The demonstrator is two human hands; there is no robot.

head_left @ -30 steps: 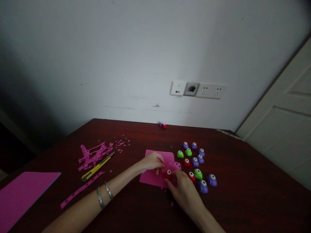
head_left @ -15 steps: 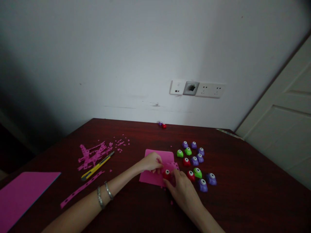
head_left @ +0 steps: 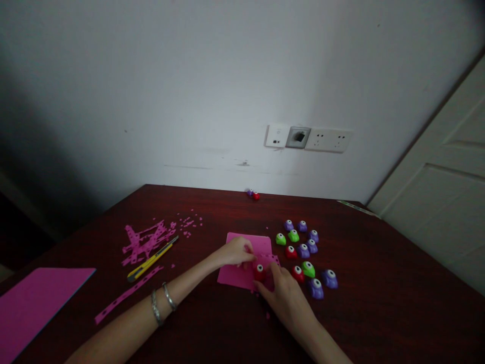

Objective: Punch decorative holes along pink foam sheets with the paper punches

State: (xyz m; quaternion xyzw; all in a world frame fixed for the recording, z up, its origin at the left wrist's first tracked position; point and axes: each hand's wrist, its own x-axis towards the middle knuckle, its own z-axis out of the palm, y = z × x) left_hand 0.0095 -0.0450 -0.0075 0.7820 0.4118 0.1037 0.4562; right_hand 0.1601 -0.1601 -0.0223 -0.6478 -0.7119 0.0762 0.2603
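In right hand (head_left: 287, 289): one red punch (head_left: 259, 273), gripped between thumb and fingers, over a pink sheet (head_left: 261, 244); just beyond the punch, one perforated strip (head_left: 275, 259). At left hand (head_left: 238, 252): fingers curled beside the punch, above the same sheet; pinch on the strip impossible to confirm. On left arm: two bracelets (head_left: 156, 309). Right of the hands, on the dark red table (head_left: 379, 283): seven purple punches (head_left: 316, 290), three green punches (head_left: 308, 270), two red punches (head_left: 297, 275). To the left: one yellow cutter (head_left: 152, 260), one separate holed strip (head_left: 129, 294), heaped pink offcuts (head_left: 133, 240), scattered chips (head_left: 187, 223). Far left: second pink sheet (head_left: 38, 308). Against the wall (head_left: 212, 91): one purple, one red punch.
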